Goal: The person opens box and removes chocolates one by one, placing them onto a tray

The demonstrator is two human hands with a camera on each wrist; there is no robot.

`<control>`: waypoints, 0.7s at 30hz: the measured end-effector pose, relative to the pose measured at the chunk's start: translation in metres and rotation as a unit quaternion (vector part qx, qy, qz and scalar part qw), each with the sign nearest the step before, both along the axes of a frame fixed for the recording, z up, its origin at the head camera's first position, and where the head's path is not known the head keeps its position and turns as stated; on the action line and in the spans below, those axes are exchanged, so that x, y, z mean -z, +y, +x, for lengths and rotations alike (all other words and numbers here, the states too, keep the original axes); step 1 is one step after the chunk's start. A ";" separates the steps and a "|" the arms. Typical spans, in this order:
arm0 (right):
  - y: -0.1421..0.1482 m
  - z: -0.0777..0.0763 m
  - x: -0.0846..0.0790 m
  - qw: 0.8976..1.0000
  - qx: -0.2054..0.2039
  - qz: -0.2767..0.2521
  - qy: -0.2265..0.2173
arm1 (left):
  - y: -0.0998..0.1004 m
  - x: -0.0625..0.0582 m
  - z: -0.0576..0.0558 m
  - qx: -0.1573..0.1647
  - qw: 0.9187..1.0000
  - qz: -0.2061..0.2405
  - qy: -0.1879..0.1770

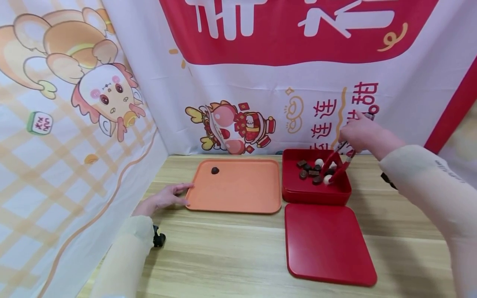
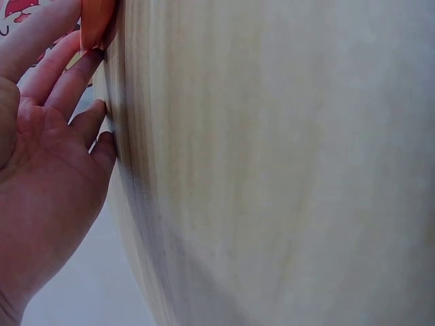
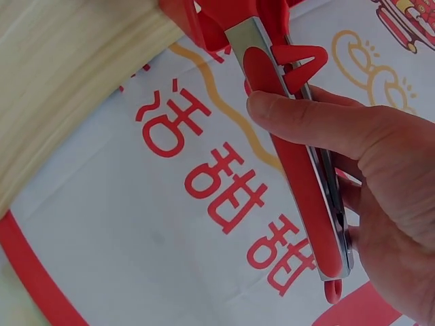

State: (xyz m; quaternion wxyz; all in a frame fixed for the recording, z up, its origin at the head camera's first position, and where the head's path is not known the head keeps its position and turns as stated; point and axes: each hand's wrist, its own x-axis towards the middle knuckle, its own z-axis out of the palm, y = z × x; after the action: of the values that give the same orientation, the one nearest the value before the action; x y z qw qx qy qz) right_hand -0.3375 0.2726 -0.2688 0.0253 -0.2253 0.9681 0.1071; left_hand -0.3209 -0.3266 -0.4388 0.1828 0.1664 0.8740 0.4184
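My right hand (image 1: 357, 133) grips a pair of red and silver tongs (image 3: 292, 163), thumb along one arm and fingers round the other. Their red tips reach down into a square red box (image 1: 316, 197), around a white ball-shaped candy (image 1: 328, 179). Dark chocolates (image 1: 314, 173) and other white balls lie in the box. At the left, my left hand (image 1: 169, 196) has its fingers extended, with the fingertips at the left edge of an orange tray (image 1: 238, 190). One dark chocolate (image 1: 215, 170) sits in the tray's far left corner.
A red lid (image 1: 328, 244) lies flat in front of the box. The tray and box stand side by side on a wooden table (image 1: 216, 252). A printed cloth (image 1: 231, 82) hangs behind the table, and another covers the left side.
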 end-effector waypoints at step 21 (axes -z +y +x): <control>0.008 -0.002 0.013 0.998 -0.014 -0.055 -0.028 | -0.001 0.000 0.000 -0.004 1.000 0.002 0.005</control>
State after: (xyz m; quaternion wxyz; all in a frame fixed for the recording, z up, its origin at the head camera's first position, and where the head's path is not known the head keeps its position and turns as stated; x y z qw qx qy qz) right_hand -0.3397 0.2809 -0.2822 0.0384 -0.2426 0.9682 0.0480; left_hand -0.3212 -0.3273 -0.4385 0.1762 0.1659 0.8748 0.4198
